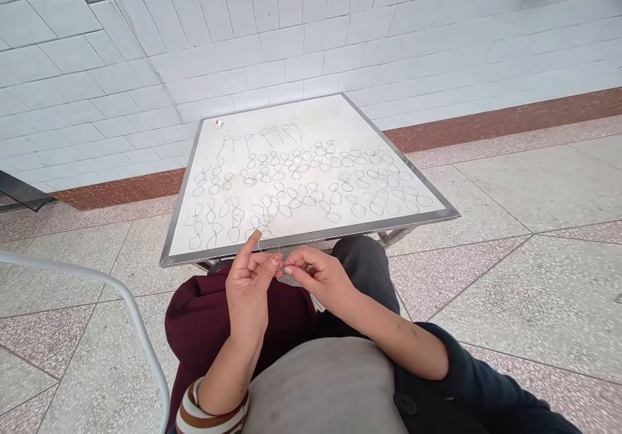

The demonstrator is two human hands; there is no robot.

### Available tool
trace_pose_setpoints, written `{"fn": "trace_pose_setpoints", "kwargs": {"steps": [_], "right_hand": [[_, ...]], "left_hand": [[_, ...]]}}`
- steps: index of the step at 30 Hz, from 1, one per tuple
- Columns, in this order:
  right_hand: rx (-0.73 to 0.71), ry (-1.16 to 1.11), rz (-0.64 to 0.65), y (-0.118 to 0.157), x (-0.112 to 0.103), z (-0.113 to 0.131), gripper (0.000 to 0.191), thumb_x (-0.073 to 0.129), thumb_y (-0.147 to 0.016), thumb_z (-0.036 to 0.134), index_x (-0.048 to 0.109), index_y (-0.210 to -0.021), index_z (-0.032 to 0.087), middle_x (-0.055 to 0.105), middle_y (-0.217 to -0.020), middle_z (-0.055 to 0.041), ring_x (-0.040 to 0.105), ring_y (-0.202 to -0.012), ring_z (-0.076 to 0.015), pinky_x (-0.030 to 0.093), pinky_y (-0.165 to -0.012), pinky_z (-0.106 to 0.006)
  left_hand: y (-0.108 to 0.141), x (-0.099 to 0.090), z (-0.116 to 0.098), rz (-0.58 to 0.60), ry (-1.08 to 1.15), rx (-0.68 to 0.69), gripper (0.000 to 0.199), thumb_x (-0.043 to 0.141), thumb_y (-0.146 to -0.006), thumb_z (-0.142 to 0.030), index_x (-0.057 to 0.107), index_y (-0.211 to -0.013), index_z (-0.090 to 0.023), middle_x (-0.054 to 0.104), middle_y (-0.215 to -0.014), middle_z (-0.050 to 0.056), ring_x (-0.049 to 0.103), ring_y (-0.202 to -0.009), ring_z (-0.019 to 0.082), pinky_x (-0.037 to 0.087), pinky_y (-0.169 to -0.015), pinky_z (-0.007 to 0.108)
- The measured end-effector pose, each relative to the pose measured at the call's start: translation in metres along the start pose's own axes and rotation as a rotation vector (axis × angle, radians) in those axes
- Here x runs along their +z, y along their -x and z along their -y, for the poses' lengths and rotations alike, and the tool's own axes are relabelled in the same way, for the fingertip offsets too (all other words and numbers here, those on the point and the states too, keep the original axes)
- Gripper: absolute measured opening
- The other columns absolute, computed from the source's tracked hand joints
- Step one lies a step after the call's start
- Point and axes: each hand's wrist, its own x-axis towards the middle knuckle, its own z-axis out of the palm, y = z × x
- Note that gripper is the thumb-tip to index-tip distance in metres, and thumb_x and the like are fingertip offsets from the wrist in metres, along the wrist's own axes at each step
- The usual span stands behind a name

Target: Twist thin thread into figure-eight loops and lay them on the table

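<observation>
Near the far left corner of your white, grey-edged tabletop (321, 113) sits a small red-and-white object (219, 124). Rows of thin, dark, twisted wire loops (311, 195) run from the left edge to the right. At the near edge, left of its middle, your left grip (247, 282) pinches a thin, pale wire loop (278, 247), index finger raised. Just right of it, your right grip (323, 277) pinches the loop's lower end. You seem to be twisting it closed; the next move likely calls for a steady left pinch while the right fingertips turn.
</observation>
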Motion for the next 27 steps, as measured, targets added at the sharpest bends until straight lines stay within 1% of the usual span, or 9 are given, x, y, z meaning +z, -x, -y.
{"fn": "trace_pose_setpoints", "kwargs": {"steps": [4,7,10,12,15,18,22,25,27], "right_hand": [[-0.02,0.043,-0.015,0.001,0.002,-0.003,0.004,0.058,-0.087,0.024,0.062,-0.086,0.022,0.065,-0.078,0.0003,0.058,-0.07,-0.0126,0.044,-0.061,-0.023],[-0.006,0.038,-0.017,0.001,0.003,-0.002,0.006,0.058,-0.088,0.025,0.063,-0.087,0.022,0.065,-0.08,0.0,0.057,-0.07,-0.0125,0.043,-0.061,-0.023],[0.017,-0.013,0.015,0.002,0.004,0.001,0.009,0.055,-0.09,0.027,0.061,-0.089,0.022,0.064,-0.082,-0.0003,0.057,-0.072,-0.0125,0.044,-0.064,-0.023],[0.039,-0.036,0.052,0.002,0.004,0.002,0.01,0.053,-0.091,0.028,0.06,-0.089,0.022,0.063,-0.079,0.0008,0.056,-0.07,-0.0118,0.044,-0.064,-0.023],[0.095,-0.033,0.12,0.002,0.003,0.004,0.012,0.052,-0.091,0.028,0.058,-0.084,0.021,0.061,-0.072,0.0029,0.053,-0.064,-0.0103,0.04,-0.059,-0.021],[0.143,-0.029,0.164,0.004,0.004,0.004,0.012,0.051,-0.091,0.028,0.056,-0.083,0.021,0.062,-0.07,0.0034,0.05,-0.058,-0.0093,0.038,-0.055,-0.021],[0.119,-0.034,0.194,0.01,0.005,0.001,0.012,0.051,-0.091,0.026,0.055,-0.081,0.021,0.062,-0.071,0.0025,0.052,-0.063,-0.0104,0.039,-0.06,-0.021],[0.132,-0.035,0.217,0.017,0.005,-0.002,0.012,0.05,-0.092,0.026,0.054,-0.082,0.021,0.061,-0.071,0.0025,0.053,-0.062,-0.0105,0.039,-0.058,-0.021],[0.12,0.016,0.211,0.02,0.005,-0.005,0.012,0.05,-0.092,0.025,0.054,-0.082,0.022,0.061,-0.07,0.0027,0.053,-0.062,-0.011,0.039,-0.058,-0.022]], "left_hand": [[0.0,0.001,0.001,-0.012,-0.016,0.002,0.055,0.074,-0.077,-0.024,0.058,-0.13,-0.022,0.069,-0.077,-0.001,0.062,-0.069,0.011,0.052,-0.074,0.025],[0.0,0.001,0.002,-0.001,0.005,0.007,0.054,0.073,-0.079,-0.023,0.057,-0.13,-0.023,0.069,-0.078,-0.001,0.062,-0.071,0.011,0.052,-0.076,0.026],[-0.001,0.0,0.001,0.005,0.016,0.004,0.054,0.073,-0.079,-0.022,0.057,-0.13,-0.024,0.068,-0.078,-0.002,0.062,-0.071,0.01,0.052,-0.077,0.026],[-0.002,-0.002,0.0,0.004,0.008,0.016,0.054,0.073,-0.078,-0.022,0.058,-0.13,-0.024,0.067,-0.077,-0.002,0.062,-0.069,0.01,0.052,-0.076,0.025],[-0.005,-0.004,-0.001,-0.026,-0.012,0.074,0.056,0.075,-0.076,-0.022,0.058,-0.129,-0.023,0.067,-0.073,-0.002,0.062,-0.067,0.01,0.052,-0.075,0.024],[-0.008,-0.007,-0.001,-0.067,-0.014,0.128,0.058,0.075,-0.075,-0.02,0.057,-0.13,-0.022,0.066,-0.071,-0.003,0.063,-0.068,0.012,0.053,-0.073,0.026],[-0.009,-0.009,-0.001,-0.087,-0.014,0.147,0.058,0.075,-0.076,-0.019,0.056,-0.13,-0.021,0.064,-0.068,-0.004,0.063,-0.067,0.012,0.053,-0.072,0.026],[-0.012,-0.012,0.0,-0.095,-0.005,0.147,0.056,0.075,-0.076,-0.019,0.057,-0.129,-0.019,0.063,-0.068,-0.004,0.061,-0.065,0.01,0.053,-0.074,0.026],[-0.015,-0.015,0.001,-0.122,0.01,0.151,0.057,0.075,-0.076,-0.019,0.057,-0.13,-0.019,0.062,-0.068,-0.005,0.061,-0.065,0.01,0.052,-0.075,0.025]]}}
